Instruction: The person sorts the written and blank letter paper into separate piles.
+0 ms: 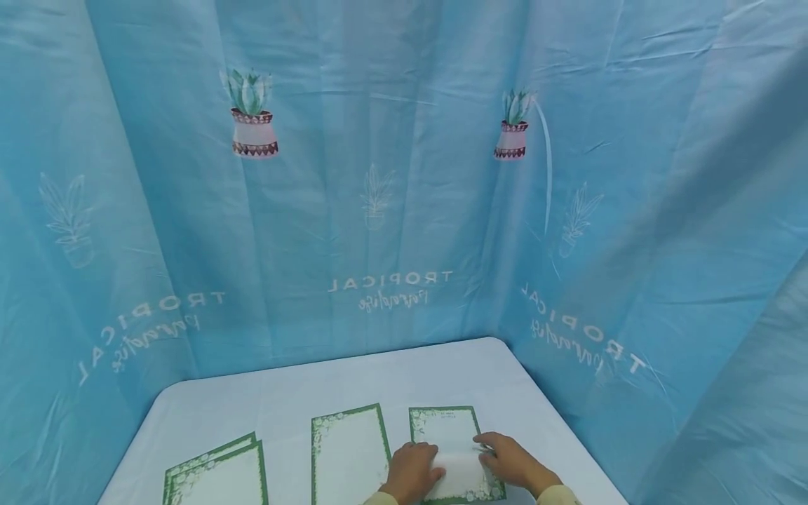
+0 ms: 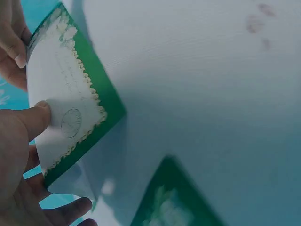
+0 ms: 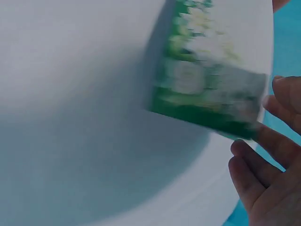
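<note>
A sheet of green-bordered writing paper with white flowers is held between both hands near the table's right side. My left hand grips its left edge. In the left wrist view, the thumb lies on the printed face, with fingers behind the paper. On the opposite edge, my right hand pinches the sheet near a corner, thumb above and fingers below, as the right wrist view shows. The paper bows slightly and casts a shadow on the table. Small print and a round stamp mark show on its face. Part of each edge is hidden by fingers.
One similar sheet lies just left of the left hand. Farther left, two more sheets overlap. All rest on a white-covered table, with blue printed curtains close around its back and sides.
</note>
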`<state>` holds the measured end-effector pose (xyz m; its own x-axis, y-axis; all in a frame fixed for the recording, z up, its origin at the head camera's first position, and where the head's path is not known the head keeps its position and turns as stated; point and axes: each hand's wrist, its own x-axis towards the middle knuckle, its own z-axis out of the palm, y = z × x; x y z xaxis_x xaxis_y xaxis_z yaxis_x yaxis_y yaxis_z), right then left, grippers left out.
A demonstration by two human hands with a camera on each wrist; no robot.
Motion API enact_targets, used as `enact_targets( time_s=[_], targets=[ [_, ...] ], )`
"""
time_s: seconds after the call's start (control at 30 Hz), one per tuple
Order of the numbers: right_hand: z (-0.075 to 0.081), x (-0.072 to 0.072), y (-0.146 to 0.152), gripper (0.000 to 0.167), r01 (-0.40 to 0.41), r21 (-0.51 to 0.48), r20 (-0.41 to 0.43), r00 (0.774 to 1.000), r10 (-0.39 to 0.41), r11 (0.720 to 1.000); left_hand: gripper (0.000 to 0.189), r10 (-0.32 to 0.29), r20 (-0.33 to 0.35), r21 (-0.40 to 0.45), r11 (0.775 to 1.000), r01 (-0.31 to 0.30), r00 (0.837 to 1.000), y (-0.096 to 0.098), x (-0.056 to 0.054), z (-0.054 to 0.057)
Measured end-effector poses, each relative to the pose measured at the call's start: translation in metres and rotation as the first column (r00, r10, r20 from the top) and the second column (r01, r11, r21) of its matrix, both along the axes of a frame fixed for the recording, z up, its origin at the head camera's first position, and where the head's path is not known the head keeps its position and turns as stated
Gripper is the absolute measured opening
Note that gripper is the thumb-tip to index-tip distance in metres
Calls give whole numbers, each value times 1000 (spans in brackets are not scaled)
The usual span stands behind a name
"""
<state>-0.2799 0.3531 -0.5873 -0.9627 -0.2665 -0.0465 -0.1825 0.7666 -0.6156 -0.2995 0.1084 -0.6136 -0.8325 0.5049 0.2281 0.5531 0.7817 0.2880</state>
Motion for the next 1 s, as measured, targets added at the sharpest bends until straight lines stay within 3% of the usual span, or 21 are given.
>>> enact_targets(
  time_s=[0.17, 0.27, 0.47, 0.57, 0.8, 1.0],
  targets=[
    [-14, 0, -3, 31, 28, 35, 41, 999, -30, 999, 42, 27, 19, -110, 994, -25, 999, 7, 5, -13],
    [-17, -1, -6, 29, 48, 59, 16, 999, -49, 997, 45, 42, 17, -166, 985, -39, 999, 10, 6, -16],
    [-12, -1, -18, 27, 88, 78, -58, 995, -84, 993, 49, 70, 49, -192, 980, -59, 996, 12, 9, -15],
    [-8, -3, -32, 27, 66, 101, -113, 992, -54, 993, 50, 61, 7, -182, 982, -59, 998, 6, 10, -11],
    [1, -6, -71, 30, -65, 165, -227, 968, 102, 984, 43, 56, -87, -81, 995, -63, 995, -41, 4, 9],
    [0, -12, -116, 35, -182, 189, -237, 945, 225, 965, 38, 118, -103, -33, 992, -122, 988, -110, 2, 17]
  ],
)
